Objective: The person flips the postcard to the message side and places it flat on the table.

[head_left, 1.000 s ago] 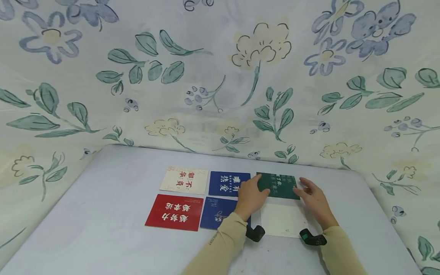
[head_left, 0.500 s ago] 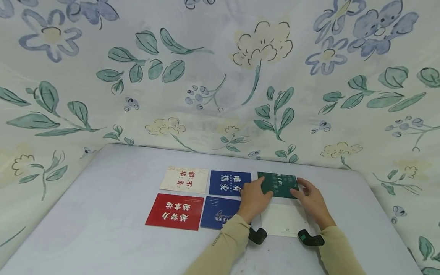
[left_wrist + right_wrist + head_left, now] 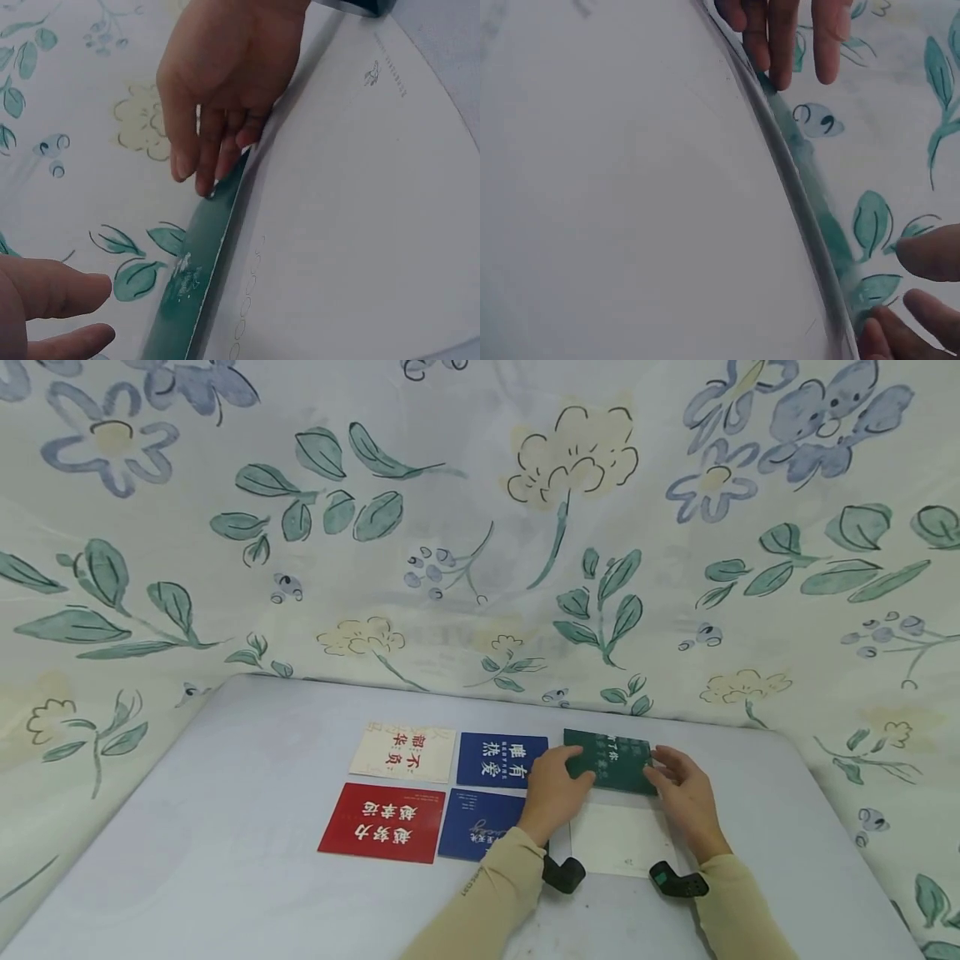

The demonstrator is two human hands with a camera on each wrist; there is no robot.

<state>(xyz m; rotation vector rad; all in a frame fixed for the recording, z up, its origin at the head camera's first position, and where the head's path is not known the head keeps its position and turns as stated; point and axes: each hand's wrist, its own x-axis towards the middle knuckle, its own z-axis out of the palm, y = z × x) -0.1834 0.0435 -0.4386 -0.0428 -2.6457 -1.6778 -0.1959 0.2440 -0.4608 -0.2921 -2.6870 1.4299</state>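
A dark green card [image 3: 615, 762] with pale lettering lies at the back right of the group of cards. My left hand [image 3: 553, 793] touches its left side, fingers forward and thumb apart. At its right end is my right hand [image 3: 686, 797], fingertips against the edge. From the left wrist, the green card [image 3: 199, 270] shows as a narrow strip, with the straight fingers of my right hand [image 3: 229, 75] at its far end. A white card [image 3: 621, 839] lies directly in front of the green one, between my forearms.
Left of my hands lie a blue card [image 3: 487, 758], a second blue card [image 3: 472, 822] partly under my left forearm, a red card [image 3: 382, 822] and a cream card [image 3: 401, 752]. A flower-patterned cloth [image 3: 480, 527] rises behind the white table [image 3: 225, 827].
The left hand has shifted slightly right at the green card's left side. The right hand has adjusted its fingers at the right end. The card has moved slightly; the other cards stay put.
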